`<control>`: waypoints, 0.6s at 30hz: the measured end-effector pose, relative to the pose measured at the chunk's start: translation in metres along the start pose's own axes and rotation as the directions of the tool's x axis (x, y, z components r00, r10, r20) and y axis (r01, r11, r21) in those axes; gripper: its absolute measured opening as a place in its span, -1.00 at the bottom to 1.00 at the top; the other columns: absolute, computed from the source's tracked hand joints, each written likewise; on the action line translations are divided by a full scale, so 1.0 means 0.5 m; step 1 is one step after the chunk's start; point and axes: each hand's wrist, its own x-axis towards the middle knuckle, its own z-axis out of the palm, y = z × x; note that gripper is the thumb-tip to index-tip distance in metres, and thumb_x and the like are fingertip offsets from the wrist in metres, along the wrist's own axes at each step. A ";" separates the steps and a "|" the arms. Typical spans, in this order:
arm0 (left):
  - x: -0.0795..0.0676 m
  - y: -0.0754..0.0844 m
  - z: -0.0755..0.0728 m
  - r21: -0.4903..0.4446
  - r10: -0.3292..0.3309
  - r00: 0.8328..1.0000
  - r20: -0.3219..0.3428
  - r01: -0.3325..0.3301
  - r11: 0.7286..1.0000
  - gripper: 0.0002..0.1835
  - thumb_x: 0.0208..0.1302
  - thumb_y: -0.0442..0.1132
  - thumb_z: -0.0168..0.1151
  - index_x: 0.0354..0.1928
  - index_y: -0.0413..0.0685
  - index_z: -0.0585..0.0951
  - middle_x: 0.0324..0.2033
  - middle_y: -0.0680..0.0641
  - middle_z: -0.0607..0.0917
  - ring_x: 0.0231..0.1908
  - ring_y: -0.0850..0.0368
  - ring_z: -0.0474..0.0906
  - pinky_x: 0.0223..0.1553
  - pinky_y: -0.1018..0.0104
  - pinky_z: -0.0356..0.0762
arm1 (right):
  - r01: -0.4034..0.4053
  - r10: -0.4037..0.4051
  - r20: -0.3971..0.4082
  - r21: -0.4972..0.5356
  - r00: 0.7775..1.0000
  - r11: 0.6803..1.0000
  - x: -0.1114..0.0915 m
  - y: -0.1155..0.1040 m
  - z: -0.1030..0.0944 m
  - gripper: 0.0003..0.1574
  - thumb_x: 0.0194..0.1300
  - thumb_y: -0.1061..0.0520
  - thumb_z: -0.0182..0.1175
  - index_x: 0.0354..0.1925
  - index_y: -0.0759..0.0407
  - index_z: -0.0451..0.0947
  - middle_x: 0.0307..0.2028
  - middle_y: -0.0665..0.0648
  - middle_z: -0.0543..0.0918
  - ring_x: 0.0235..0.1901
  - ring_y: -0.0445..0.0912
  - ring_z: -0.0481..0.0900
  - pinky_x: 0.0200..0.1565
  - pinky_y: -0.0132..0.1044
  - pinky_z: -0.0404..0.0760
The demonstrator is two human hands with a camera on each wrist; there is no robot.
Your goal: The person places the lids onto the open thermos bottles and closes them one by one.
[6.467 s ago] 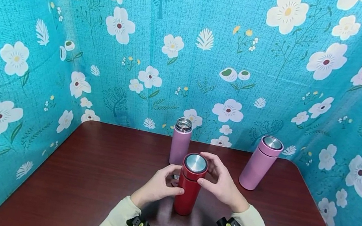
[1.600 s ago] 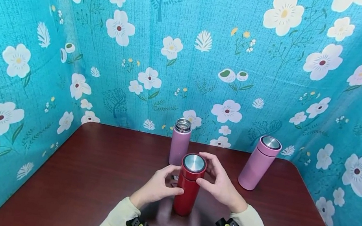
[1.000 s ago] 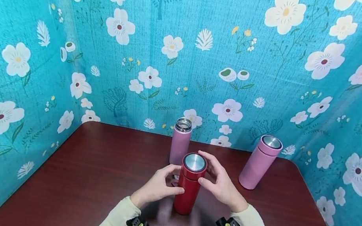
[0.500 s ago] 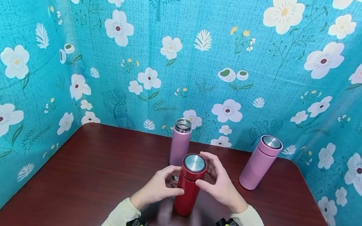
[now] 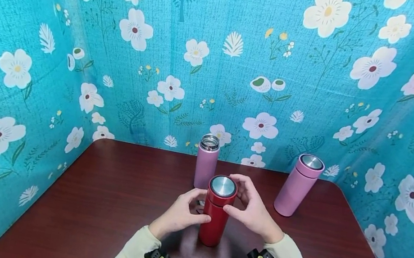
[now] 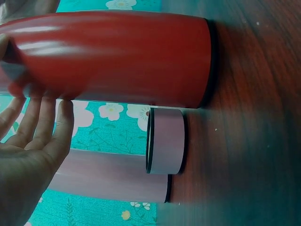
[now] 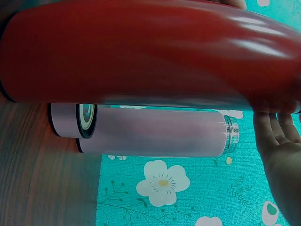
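Note:
A red thermos (image 5: 212,228) with a steel-topped lid (image 5: 223,187) stands upright on the table in the head view. My left hand (image 5: 180,212) grips its body from the left, thumb in front. From the right, my right hand (image 5: 252,212) holds it up at the lid, the thumb lying at the seam. Just behind stands a lidless pink thermos (image 5: 205,170), its steel mouth uncovered. A loose pink lid (image 6: 168,141) rests on the table beside that thermos; the red one mostly hides it in the head view.
Another pink thermos (image 5: 295,190), with its lid on, stands at the back right of the dark red wooden table (image 5: 113,195). A turquoise floral cloth (image 5: 163,48) hangs close behind the table and along both sides.
My right thumb lies slightly lower and further left at the lid's seam than one second ago. The left hand and the thermoses stay in place.

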 end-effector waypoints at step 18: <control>0.007 -0.041 -0.002 0.007 0.009 1.000 0.004 -0.009 1.000 -0.38 0.10 -0.21 0.39 0.23 0.10 0.41 0.06 0.01 0.55 0.00 0.05 0.50 -0.08 0.24 0.57 | -0.005 0.005 0.047 -0.004 0.999 1.000 -0.003 -0.005 -0.005 -0.14 0.18 0.25 0.23 0.37 0.13 0.08 0.20 0.20 0.39 0.19 -0.04 0.39 0.10 -0.19 0.47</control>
